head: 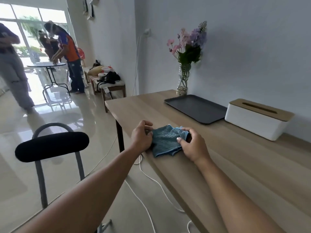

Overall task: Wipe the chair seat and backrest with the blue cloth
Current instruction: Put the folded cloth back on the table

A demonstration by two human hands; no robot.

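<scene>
The blue cloth point(165, 142) lies folded on the wooden table point(235, 157), close to its near left edge. My left hand point(141, 137) pinches the cloth's left side. My right hand point(193, 145) grips its right end, where the fabric is bunched up. To the left, on the floor, stands the chair; its black padded backrest point(52, 146) on a grey metal frame point(41, 180) is visible. My left forearm hides the seat.
A black tray point(196, 108), a white tissue box with a wooden lid point(257, 118) and a vase of flowers point(185, 68) stand along the wall. White cables point(148, 175) run over the floor under the table edge. People stand by a round table point(47, 65) at the far left.
</scene>
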